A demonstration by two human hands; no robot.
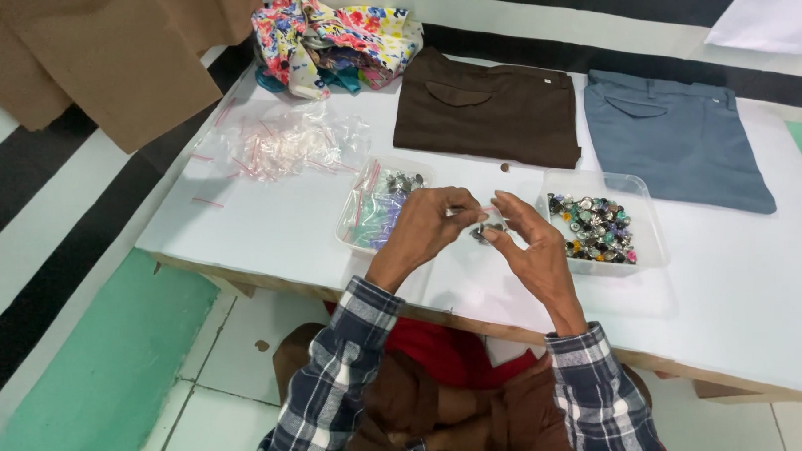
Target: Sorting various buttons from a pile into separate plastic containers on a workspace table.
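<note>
Hands met over the near table edge: left hand and right hand both pinched a small clear bag holding dark studs. I noted the right tray still full of loose studs, the left tray with few filled bags; progress looked early.

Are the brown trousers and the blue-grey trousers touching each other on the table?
Apart. The head view shows a strip of white table between the brown trousers and the blue-grey trousers.
</note>
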